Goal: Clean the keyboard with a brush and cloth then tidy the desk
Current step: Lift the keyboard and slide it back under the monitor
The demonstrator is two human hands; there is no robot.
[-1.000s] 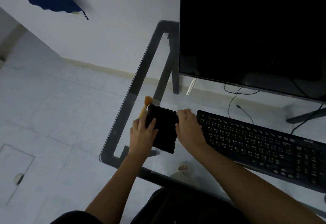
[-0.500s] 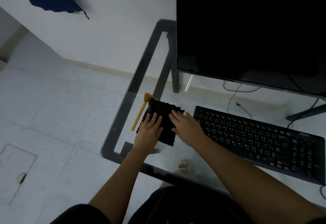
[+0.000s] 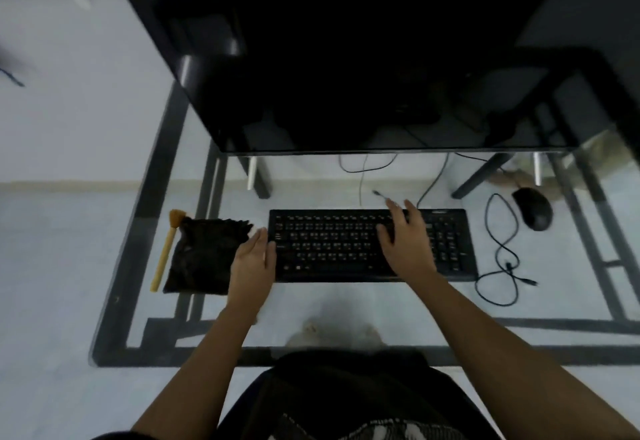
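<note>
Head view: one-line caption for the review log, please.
Left hand at the keyboard's left end, right hand on its keys; brush and folded cloth lie beside it.

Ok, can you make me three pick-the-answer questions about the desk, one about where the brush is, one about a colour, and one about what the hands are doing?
1. Where does the brush lie?
A. left of the cloth
B. on the keyboard
C. beside the mouse

2. What colour is the brush handle?
A. blue
B. yellowish
C. white

3. What are the left hand and right hand doing?
A. holding the brush
B. lifting the cloth
C. empty, at the keyboard

Answers: 1 A, it lies along the cloth's left edge. 2 B, the handle looks yellowish. 3 C, neither hand holds anything.
</note>
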